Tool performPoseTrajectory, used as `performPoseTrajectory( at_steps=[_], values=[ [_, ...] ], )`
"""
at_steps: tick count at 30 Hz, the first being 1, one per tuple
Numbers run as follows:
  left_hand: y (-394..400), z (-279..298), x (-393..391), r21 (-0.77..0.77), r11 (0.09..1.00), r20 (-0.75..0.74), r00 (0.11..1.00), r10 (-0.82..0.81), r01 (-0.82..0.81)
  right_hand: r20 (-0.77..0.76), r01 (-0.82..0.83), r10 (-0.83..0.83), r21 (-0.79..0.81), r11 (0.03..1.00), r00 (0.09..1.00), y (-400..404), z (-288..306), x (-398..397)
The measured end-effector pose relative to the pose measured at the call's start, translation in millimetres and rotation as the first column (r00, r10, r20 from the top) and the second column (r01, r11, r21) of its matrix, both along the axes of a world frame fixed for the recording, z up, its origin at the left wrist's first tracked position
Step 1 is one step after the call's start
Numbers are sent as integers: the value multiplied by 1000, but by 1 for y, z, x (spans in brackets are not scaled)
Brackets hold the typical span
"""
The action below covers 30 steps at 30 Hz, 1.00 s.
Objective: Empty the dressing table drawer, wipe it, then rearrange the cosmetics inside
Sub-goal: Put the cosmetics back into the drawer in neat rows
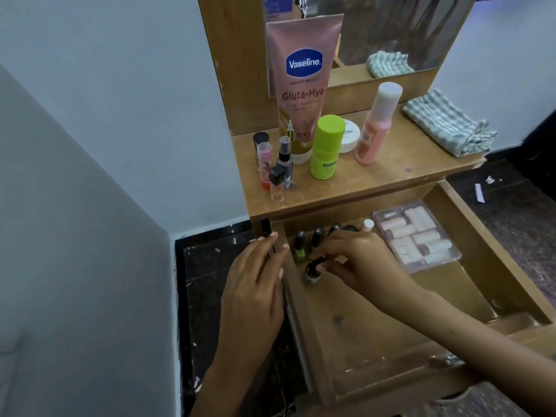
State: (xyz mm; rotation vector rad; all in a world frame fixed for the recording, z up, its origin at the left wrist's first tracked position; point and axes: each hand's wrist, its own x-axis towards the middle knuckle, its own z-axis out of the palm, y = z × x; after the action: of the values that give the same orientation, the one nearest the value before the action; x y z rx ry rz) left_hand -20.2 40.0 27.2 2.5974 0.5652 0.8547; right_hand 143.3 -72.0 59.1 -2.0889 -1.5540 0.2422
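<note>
Drawer [391, 335] of the dressing table is pulled out, and cosmetics are going back inside, so I think this is the last part of the job. A clear case of small tubes [416, 236] lies flat at the back right. A row of nail polish bottles [316, 237] stands at the back left, caps up, and the green one [299, 248] is at the left end.

The right hand [358, 260] is nearer to the small dark bottle [313, 270]. Its fingertips [323, 267] pinch the bottle just in front of the row. The bottle is tipped, so its long way runs from its cap near the fingers down to its round bottom near the front left. I think it needs to be stood up beside the green one.

The left hand [255, 293] rests on the drawer's left side wall with its fingers straight and close together
</note>
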Motion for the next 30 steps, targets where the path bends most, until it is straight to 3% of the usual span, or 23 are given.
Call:
performPoseTrajectory(
  at_steps=[17,30],
  values=[
    [-1,6,9,-26,999,-3,1000,-23,23,124,-16,30,-113,993,992,12,-6,-10],
    [-3,6,6,-58,998,3,1000,0,0,68,25,-19,-103,994,998,9,-2,-9]
  ],
)
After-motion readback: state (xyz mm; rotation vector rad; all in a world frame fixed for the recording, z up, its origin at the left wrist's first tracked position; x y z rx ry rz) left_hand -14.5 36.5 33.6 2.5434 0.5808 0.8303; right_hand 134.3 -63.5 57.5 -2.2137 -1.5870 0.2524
